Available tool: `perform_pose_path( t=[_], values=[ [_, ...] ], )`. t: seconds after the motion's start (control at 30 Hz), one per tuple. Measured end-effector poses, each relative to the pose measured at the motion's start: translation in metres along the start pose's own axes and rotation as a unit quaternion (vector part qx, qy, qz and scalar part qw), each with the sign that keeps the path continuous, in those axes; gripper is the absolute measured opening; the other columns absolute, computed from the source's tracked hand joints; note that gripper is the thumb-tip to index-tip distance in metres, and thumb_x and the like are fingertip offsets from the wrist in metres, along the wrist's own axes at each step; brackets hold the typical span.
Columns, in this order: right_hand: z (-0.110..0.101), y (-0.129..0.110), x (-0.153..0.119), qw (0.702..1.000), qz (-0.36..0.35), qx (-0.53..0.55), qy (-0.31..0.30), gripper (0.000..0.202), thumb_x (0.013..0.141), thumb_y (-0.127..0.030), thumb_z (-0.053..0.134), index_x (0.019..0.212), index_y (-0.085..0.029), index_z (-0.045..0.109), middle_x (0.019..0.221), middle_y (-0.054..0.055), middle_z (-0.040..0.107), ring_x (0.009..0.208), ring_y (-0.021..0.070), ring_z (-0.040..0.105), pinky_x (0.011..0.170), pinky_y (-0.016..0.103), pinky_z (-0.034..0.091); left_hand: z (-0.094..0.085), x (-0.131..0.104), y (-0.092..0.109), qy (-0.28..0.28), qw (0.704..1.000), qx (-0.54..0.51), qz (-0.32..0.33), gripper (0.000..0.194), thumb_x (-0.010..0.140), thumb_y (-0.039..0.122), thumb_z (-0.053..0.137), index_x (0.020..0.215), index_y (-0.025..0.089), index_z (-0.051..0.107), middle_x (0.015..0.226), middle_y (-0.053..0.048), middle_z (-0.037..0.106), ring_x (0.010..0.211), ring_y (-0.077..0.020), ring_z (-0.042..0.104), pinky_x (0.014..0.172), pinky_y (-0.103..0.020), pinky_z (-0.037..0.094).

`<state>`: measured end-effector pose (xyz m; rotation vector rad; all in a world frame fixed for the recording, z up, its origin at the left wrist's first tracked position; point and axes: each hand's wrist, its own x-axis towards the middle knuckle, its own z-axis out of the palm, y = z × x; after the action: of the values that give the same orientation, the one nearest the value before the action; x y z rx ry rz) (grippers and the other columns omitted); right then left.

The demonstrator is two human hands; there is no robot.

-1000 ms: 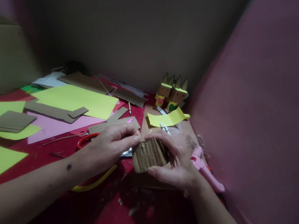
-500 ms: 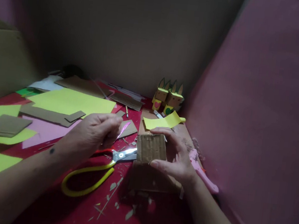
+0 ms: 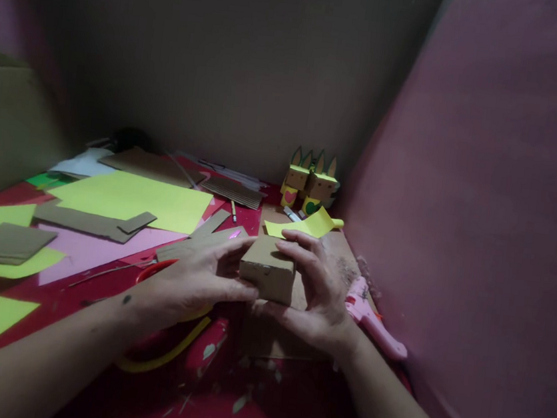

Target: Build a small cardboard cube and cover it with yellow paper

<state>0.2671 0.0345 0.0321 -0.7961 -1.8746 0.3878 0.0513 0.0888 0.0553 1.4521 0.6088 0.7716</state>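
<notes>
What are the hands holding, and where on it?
A small cardboard box: the left hand has its left side, the right hand its right side.

Box (image 3: 268, 273) – matt, smooth-topped cardboard

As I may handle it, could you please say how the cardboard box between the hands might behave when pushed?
The cardboard box is probably light, being card; likely fairly stiff, given its squared edges; and unlikely to roll on its flat faces.
</notes>
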Motion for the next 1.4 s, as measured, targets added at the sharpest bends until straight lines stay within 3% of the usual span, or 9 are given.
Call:
perform_pose_path(
  t=[0.13, 0.3, 0.43, 0.63, 0.8, 0.87, 1.03, 1.2, 1.4],
  values=[
    [0.003, 0.014, -0.002, 0.988, 0.064, 0.143, 0.006, 0.110, 0.073, -0.042, 0.092, 0.161, -0.048, 0.027, 0.163, 0.007, 0.039, 0.143, 0.0324, 0.049, 0.119, 0.056, 0.044, 0.000, 0.000, 0.000, 0.018, 0.999, -0.037, 0.025, 0.067, 0.064, 0.017, 0.088, 0.127, 0.024, 0.065, 0.110, -0.009, 0.078, 0.099, -0.0287, 0.074, 0.082, -0.035, 0.062],
    [0.001, 0.026, 0.001, 0.916, 0.212, 0.335, 0.063, 0.079, 0.080, -0.050, 0.079, 0.150, -0.032, 0.047, 0.136, 0.013, 0.066, 0.115, 0.0296, 0.069, 0.092, 0.046, 0.060, -0.002, 0.002, -0.012, 0.058, 0.989, 0.019, 0.133, 0.065, 0.068, 0.022, 0.091, 0.124, 0.024, 0.056, 0.132, -0.011, 0.066, 0.115, -0.0288, 0.068, 0.096, -0.041, 0.059],
    [0.005, 0.013, 0.007, 0.847, 0.337, 0.407, 0.059, 0.074, 0.073, -0.044, 0.086, 0.139, -0.027, 0.055, 0.114, 0.008, 0.074, 0.090, 0.0213, 0.072, 0.076, 0.035, 0.061, -0.005, 0.005, -0.029, 0.067, 0.963, 0.105, 0.238, 0.062, 0.075, 0.018, 0.088, 0.128, 0.030, 0.057, 0.130, -0.006, 0.062, 0.117, -0.0239, 0.065, 0.099, -0.037, 0.057],
    [0.009, -0.002, 0.009, 0.885, 0.294, 0.354, 0.066, 0.069, 0.067, -0.031, 0.092, 0.128, -0.029, 0.060, 0.122, 0.007, 0.072, 0.118, 0.0280, 0.067, 0.102, 0.046, 0.055, -0.012, 0.005, -0.033, 0.035, 0.955, 0.175, 0.238, 0.063, 0.088, 0.021, 0.074, 0.144, 0.036, 0.048, 0.140, -0.007, 0.061, 0.123, -0.0235, 0.065, 0.097, -0.033, 0.057],
    [0.011, 0.004, 0.003, 0.949, 0.224, 0.202, 0.092, 0.075, 0.075, -0.030, 0.086, 0.142, -0.029, 0.052, 0.123, 0.009, 0.070, 0.113, 0.0274, 0.067, 0.104, 0.049, 0.053, -0.018, 0.005, -0.017, 0.135, 0.973, 0.165, 0.084, 0.023, 0.090, 0.031, 0.064, 0.109, 0.020, 0.071, 0.089, -0.005, 0.074, 0.078, -0.0199, 0.071, 0.071, -0.031, 0.060],
    [0.013, 0.005, 0.001, 0.961, 0.198, 0.167, 0.098, 0.076, 0.076, -0.030, 0.085, 0.144, -0.028, 0.051, 0.125, 0.009, 0.070, 0.114, 0.0275, 0.067, 0.104, 0.049, 0.053, -0.019, 0.005, -0.013, 0.178, 0.977, 0.116, 0.032, 0.023, 0.087, 0.037, 0.069, 0.101, 0.019, 0.072, 0.077, -0.002, 0.071, 0.063, -0.0165, 0.065, 0.058, -0.027, 0.056],
    [0.012, 0.005, 0.001, 0.940, 0.241, 0.230, 0.080, 0.079, 0.077, -0.038, 0.085, 0.148, -0.030, 0.053, 0.135, 0.010, 0.069, 0.124, 0.0309, 0.065, 0.109, 0.054, 0.052, -0.019, 0.004, -0.014, 0.110, 0.993, 0.028, -0.005, 0.055, 0.083, 0.058, 0.079, 0.125, 0.023, 0.071, 0.112, -0.010, 0.076, 0.098, -0.0262, 0.073, 0.079, -0.034, 0.062],
    [0.008, 0.007, 0.004, 0.918, 0.259, 0.296, 0.050, 0.068, 0.077, -0.034, 0.083, 0.142, -0.031, 0.062, 0.142, 0.008, 0.068, 0.134, 0.0322, 0.061, 0.116, 0.057, 0.046, -0.013, 0.001, -0.013, -0.015, 1.000, 0.016, 0.005, 0.051, 0.078, 0.045, 0.085, 0.125, 0.028, 0.074, 0.123, -0.009, 0.076, 0.111, -0.0330, 0.072, 0.096, -0.045, 0.061],
    [0.007, 0.011, 0.003, 0.909, 0.215, 0.355, 0.048, 0.071, 0.069, -0.016, 0.081, 0.135, -0.038, 0.068, 0.136, 0.003, 0.071, 0.123, 0.0285, 0.066, 0.106, 0.049, 0.054, -0.006, 0.001, -0.009, 0.024, 0.986, 0.125, 0.106, 0.053, 0.079, 0.033, 0.083, 0.128, 0.022, 0.066, 0.124, -0.011, 0.074, 0.112, -0.0306, 0.071, 0.093, -0.040, 0.059]
  ],
)
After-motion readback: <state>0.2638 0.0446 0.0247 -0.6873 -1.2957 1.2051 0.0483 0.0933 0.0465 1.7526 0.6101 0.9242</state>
